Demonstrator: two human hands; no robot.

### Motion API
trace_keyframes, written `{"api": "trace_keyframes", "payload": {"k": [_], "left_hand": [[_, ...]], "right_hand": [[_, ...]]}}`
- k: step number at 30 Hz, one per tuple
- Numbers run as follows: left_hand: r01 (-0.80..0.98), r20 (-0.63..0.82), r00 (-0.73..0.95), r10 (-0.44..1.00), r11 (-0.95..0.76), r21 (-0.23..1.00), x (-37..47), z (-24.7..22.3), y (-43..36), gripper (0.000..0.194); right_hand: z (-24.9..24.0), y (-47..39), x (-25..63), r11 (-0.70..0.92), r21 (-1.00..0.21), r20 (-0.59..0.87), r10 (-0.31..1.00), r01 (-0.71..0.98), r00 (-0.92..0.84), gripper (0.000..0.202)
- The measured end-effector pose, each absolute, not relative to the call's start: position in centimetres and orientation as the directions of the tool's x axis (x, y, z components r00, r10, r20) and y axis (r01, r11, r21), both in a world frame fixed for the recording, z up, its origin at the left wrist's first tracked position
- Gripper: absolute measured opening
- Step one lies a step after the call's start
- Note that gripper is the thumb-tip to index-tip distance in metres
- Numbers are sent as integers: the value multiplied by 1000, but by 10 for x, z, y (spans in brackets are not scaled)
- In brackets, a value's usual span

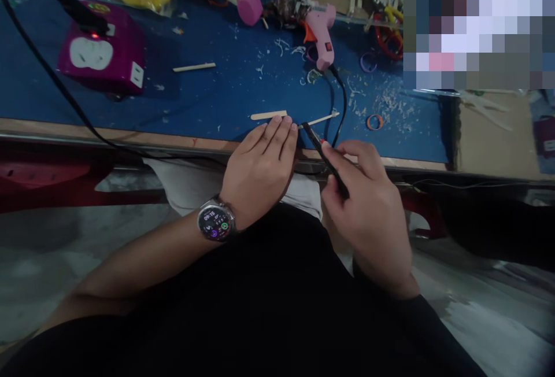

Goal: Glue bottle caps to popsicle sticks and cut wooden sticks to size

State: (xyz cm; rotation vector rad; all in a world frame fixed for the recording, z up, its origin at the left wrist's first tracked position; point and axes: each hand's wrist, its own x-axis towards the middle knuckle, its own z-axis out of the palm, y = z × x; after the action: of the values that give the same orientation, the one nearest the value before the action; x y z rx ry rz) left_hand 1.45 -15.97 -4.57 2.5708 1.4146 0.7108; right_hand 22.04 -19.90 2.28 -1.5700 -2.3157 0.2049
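My left hand, with a watch on its wrist, lies at the table's front edge, its fingers stretched out. Its fingertips rest by a flat wooden stick with one rounded end, and seem to touch it. A thin, pale wooden strip runs to the right from beside those fingertips. My right hand is closed around a black utility knife with a bit of red on it. The knife's tip end meets or hovers just above the strip; I cannot tell which. What lies beneath my left palm is hidden.
A pink glue gun lies behind, its black cord dropping over the front edge. A purple power box with a cable stands left. Another stick, an orange ring, red-handled scissors and pale shavings lie about. Cardboard is at right.
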Motion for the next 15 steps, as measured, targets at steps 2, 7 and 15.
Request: {"api": "trace_keyframes", "payload": {"k": [2,7,15], "left_hand": [[761,346,451,822,-557,332,14,-45,-160,56],[764,359,446,820,-558,325,13,-47,-160,58],[772,358,446,820,-555,310,12,-44,-156,58]], "right_hand": [[23,-199,225,361,-331,211,929,872,-305,54],[15,-199,235,335,-368,315,923,867,-222,56],[10,-202,237,338,-381,296,927,861,-233,58]]}}
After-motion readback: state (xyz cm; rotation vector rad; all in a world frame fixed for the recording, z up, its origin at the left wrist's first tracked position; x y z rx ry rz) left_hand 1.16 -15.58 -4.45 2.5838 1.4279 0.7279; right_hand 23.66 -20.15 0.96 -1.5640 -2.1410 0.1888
